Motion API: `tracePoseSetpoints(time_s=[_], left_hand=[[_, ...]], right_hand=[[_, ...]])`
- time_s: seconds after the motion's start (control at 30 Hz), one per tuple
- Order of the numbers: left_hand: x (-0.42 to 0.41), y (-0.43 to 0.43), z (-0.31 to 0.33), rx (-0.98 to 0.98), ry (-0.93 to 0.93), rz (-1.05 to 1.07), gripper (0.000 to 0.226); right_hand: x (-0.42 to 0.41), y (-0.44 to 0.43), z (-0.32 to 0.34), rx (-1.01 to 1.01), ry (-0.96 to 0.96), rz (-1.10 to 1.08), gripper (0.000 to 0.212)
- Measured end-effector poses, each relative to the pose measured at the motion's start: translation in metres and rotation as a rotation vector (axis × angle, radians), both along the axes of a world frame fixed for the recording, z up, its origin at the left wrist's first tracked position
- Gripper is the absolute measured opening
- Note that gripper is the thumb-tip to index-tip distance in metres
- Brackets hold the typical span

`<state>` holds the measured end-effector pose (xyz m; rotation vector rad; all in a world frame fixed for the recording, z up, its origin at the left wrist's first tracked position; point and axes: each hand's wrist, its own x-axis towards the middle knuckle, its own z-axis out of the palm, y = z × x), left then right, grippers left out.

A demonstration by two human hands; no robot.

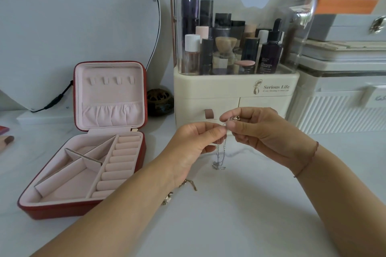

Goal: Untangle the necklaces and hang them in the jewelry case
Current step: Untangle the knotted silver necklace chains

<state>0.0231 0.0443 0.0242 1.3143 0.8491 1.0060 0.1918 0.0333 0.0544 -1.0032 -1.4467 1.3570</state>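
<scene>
Jewelry case (144, 156) open, hooks (110, 80) bare; necklaces (220, 152) in fingers.

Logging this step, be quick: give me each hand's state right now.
Left hand: closed, pinching the silver chain.
Right hand: closed, holding the chain's pendant.

Left hand (194, 142) and right hand (259, 129) meet, fingertips pinched (grip closed).

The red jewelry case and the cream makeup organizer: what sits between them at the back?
In the head view, a small dark, ornate round pot sits between the red jewelry case and the cream makeup organizer.
</scene>
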Motion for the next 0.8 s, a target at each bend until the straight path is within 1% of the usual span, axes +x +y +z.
tracePoseSetpoints(time_s=[0.07,0.1,0.23,0.33,0.47,0.57,0.63,0.7,0.8], left_hand=[[0.002,0.0,0.0,-0.024,-0.049,0.003,0.022],[0.002,0.0,0.001,-0.044,-0.083,0.008,0.022],[0.002,0.003,0.001,-0.104,-0.144,0.041,0.018],[0.002,0.003,0.002,-0.157,-0.196,0.028,0.018],[0.0,0.006,0.004,-0.237,-0.255,0.036,0.028],[-0.002,0.008,0.005,-0.28,-0.284,0.075,0.031],[-0.003,0.009,0.004,-0.293,-0.301,0.113,0.03],[-0.004,0.01,0.003,-0.304,-0.321,0.175,0.029],[-0.007,0.012,0.003,-0.312,-0.322,0.269,0.028]], right_hand=[[0.0,0.0,-0.001,-0.001,-0.013,-0.019,0.021],[0.0,0.001,-0.001,-0.002,-0.019,-0.032,0.02],[0.001,0.002,-0.002,0.001,-0.011,-0.068,0.015],[0.001,0.003,-0.003,-0.004,-0.009,-0.078,0.011],[0.003,0.005,-0.002,-0.034,0.079,-0.089,0.017],[0.006,0.005,0.0,-0.02,0.125,-0.135,0.014],[0.007,0.005,0.001,0.005,0.135,-0.196,0.017],[0.009,0.005,0.002,0.031,0.118,-0.262,0.018],[0.011,0.005,0.001,0.066,0.069,-0.314,0.012]])
